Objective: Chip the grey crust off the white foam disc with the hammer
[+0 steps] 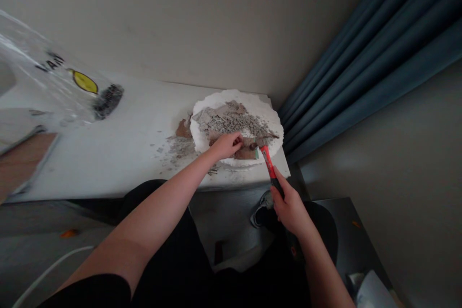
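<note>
My right hand (288, 202) is wrapped round the black grip of a hammer (266, 156) with a red shaft. The hammer's metal head lies over the right end of a flat brown piece (246, 153) with a green strip near its edge. Curled fingers of my left hand (228, 145) rest at that piece's left part; whatever they pinch is too small to make out. Both the piece and a heap of grey crumbled rubble (231, 118) lie on a white, wavy-edged round mat (269, 113).
The white table (119, 154) carries scattered grey crumbs (178, 149) and a brown fragment (183, 128) left of the mat. A clear plastic bag (61, 79) and a brown slab (29, 161) are at the left. A blue curtain (375, 67) hangs at the right, beside the wall.
</note>
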Demonstrator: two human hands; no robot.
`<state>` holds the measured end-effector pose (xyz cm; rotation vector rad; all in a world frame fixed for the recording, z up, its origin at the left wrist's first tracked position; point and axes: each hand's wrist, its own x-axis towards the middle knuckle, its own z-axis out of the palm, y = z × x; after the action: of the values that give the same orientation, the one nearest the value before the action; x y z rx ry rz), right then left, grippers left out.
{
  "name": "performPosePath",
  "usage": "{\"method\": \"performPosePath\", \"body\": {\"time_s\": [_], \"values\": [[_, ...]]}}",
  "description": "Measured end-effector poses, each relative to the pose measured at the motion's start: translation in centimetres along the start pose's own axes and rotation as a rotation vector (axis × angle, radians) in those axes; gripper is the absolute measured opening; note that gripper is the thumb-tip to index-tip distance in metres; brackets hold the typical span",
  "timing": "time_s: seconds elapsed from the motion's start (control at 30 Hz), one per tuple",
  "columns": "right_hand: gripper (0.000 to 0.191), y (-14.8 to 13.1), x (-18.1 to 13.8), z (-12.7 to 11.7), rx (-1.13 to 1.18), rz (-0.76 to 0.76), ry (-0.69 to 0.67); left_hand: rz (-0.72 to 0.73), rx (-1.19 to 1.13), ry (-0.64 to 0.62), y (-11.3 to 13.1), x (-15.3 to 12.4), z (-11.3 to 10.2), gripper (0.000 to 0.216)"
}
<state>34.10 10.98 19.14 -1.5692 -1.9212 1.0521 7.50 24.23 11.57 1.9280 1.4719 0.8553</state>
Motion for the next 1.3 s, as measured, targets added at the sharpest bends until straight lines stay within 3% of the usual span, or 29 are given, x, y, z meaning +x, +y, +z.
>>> {"method": "performPosePath", "body": {"time_s": [0.47,0.8,1.03,1.3], "values": [[0.063,0.3,-0.4,-0.1,-0.008,-0.011,0.003,-0.015,-0.048,0.022,0.0,-0.1,0.1,0.007],[0.063,-0.6,-0.5,-0.3,-0.035,-0.012,0.016,0.053,0.039,0.016,-0.3,-0.3,0.4,0.01],[0.063,-3.4,0.4,-1.0,-0.158,-0.15,0.03,0.028,0.028,0.071,-0.3,-0.5,0.8,0.041],[0.063,-4.1,0.7,0.3,-0.344,-0.125,-0.032,0.052,0.029,0.095,-0.4,-0.6,1.2,0.049]]}}
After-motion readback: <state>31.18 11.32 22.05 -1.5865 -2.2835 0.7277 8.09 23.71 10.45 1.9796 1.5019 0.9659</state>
